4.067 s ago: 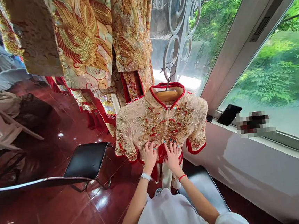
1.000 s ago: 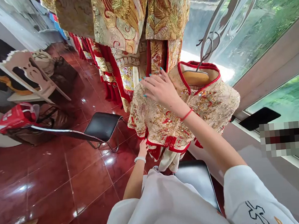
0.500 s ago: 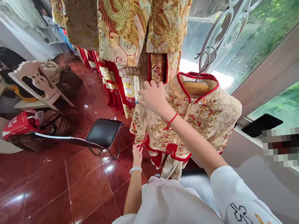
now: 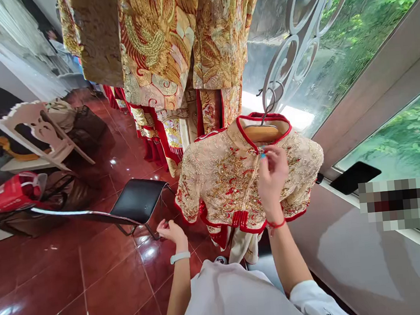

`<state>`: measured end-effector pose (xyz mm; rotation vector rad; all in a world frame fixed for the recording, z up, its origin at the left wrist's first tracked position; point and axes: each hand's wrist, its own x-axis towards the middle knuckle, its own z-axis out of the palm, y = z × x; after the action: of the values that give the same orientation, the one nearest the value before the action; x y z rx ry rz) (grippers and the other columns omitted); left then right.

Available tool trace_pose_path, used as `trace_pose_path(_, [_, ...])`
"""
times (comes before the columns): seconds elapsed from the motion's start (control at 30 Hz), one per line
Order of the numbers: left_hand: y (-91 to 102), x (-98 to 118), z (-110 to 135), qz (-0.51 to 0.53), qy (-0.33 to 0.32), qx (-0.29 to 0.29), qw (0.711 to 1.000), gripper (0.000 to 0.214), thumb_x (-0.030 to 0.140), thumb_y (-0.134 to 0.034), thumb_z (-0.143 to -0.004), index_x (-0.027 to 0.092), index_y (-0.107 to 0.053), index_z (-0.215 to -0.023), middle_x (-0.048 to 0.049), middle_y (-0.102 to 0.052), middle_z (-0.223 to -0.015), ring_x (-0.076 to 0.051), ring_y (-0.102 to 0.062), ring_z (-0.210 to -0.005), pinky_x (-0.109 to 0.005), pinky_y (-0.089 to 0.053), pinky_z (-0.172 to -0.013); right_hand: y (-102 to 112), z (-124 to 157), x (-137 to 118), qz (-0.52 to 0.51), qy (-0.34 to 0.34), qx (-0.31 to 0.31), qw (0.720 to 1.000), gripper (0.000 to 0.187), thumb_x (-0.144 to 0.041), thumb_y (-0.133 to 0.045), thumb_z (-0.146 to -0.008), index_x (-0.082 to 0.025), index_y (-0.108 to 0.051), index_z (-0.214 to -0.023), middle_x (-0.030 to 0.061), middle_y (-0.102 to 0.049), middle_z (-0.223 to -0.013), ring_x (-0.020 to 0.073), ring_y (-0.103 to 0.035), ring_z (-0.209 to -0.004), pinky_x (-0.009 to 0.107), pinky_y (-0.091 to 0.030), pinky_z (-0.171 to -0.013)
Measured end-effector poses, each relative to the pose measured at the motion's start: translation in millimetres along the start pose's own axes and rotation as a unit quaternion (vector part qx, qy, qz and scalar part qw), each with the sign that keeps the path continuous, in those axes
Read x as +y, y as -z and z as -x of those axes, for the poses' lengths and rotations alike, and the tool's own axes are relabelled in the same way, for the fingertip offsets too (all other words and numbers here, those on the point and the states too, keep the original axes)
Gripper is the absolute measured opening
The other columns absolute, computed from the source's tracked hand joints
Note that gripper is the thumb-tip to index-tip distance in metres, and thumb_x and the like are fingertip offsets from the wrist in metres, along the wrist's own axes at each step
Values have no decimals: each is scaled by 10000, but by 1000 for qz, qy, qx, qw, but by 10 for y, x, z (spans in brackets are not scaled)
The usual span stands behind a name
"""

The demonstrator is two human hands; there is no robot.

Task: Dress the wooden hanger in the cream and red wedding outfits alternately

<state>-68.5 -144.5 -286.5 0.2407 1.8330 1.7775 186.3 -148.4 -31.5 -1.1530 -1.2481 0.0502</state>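
An embroidered beige-and-gold jacket (image 4: 219, 176) with red piping hangs on a wooden hanger (image 4: 262, 132) in front of me. At the front of its collar is my right hand (image 4: 273, 176), its fingers closed in a pinch. A small blue thing (image 4: 263, 156) shows at those fingertips, too small to name. To the left of the jacket's hem, my left hand (image 4: 173, 232) is held in the air, apart from the cloth. Its fingers are loosely bent and spread, with nothing in them.
More gold-embroidered garments (image 4: 160, 49) hang behind the jacket. A black chair (image 4: 138, 200) stands to the left, with a red bag (image 4: 12, 194) and a white wooden chair (image 4: 38, 128) beyond. On the right, a phone (image 4: 357, 178) is near the window, by white scrollwork (image 4: 295, 37).
My left hand has let go of the sleeve cuff and moved down and left. My right hand has gone from the jacket's shoulder to the collar front.
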Motion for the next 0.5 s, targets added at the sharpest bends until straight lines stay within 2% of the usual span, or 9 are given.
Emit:
trace_pose_path(0.03, [-32, 106, 27, 0, -34, 9, 999, 259, 111, -552, -713, 240, -476, -924, -23, -542, -1006, -187, -572, -979, -335, -501, -886, 113, -32, 107, 37, -31, 10, 999, 186, -287, -481, -956, -220, -602, -1080, -43, -529, -659, 130, -443, -528, 257, -338, -553])
trace_pose_path(0.1, [-114, 329, 128, 7, -113, -9, 994, 251, 111, -543, -706, 228, -502, -924, -29, -551, -1023, -179, -563, -944, -322, -489, -891, 229, -131, 277, 112, -52, -37, 992, 196, -331, -500, -936, -225, -633, -1033, -48, -504, -601, 135, -424, -509, 261, -304, -563])
trace_pose_path(0.17, [-204, 538, 302, 16, -195, -73, 978, 211, 140, -530, -716, 219, -530, -911, -20, -568, -958, -168, -562, -857, -304, -489, -840, 231, -225, 357, 179, -50, -90, 978, 206, -354, -505, -925, -228, -654, -991, -32, -528, -594, 145, -446, -519, 266, -306, -584])
trace_pose_path(0.23, [-273, 708, 527, 22, -250, -154, 956, 164, 189, -538, -730, 214, -553, -891, -11, -579, -889, -168, -568, -817, -289, -488, -796, 187, -284, 358, 238, -46, -113, 964, 218, -323, -474, -932, -222, -652, -1005, -7, -569, -624, 152, -462, -530, 271, -307, -591])
trace_pose_path(0.37, [-277, 939, 942, 17, -274, -319, 907, 97, 271, -580, -765, 209, -586, -839, -17, -608, -832, -179, -600, -800, -286, -502, -764, 164, -326, 301, 309, -9, -161, 937, 194, -220, -446, -925, -187, -615, -1015, 37, -604, -652, 165, -470, -532, 287, -306, -583])
trace_pose_path(0.43, [-233, 1022, 1063, 2, -268, -382, 884, 81, 275, -583, -783, 207, -606, -820, -25, -621, -829, -178, -609, -788, -284, -507, -750, 206, -323, 312, 285, 16, -180, 941, 141, -209, -454, -922, -190, -589, -955, 43, -616, -660, 172, -490, -536, 293, -327, -586])
trace_pose_path(0.5, [-190, 1086, 1131, -11, -260, -421, 869, 79, 271, -585, -795, 205, -625, -815, -28, -628, -828, -176, -612, -779, -278, -506, -736, 255, -291, 361, 236, 37, -181, 954, 108, -228, -457, -932, -205, -553, -888, 52, -645, -712, 176, -533, -567, 291, -364, -598])
